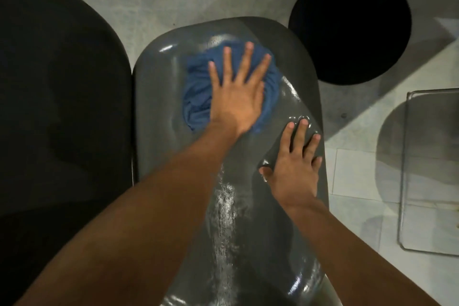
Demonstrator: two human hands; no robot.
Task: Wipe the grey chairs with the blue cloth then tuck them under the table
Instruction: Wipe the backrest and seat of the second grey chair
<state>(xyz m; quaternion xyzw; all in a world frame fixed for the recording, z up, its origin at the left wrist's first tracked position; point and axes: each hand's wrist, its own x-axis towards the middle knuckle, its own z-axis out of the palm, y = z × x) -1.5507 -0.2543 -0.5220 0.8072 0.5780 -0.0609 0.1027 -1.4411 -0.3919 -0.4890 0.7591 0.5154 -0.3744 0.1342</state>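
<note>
I look straight down on a glossy grey chair [161,112] with wet streaks along its middle. A crumpled blue cloth [198,92] lies on the far part of its seat. My left hand [236,92] presses flat on the cloth with fingers spread, covering its right half. My right hand [293,161] rests palm down on the chair's right edge, fingers apart, holding nothing. Both forearms reach in from the bottom of the view.
A large black rounded surface [62,94] butts against the chair's left side. A black round base with a pole [350,27] stands on the pale floor at upper right. A thin metal frame [404,169] stands at the right edge.
</note>
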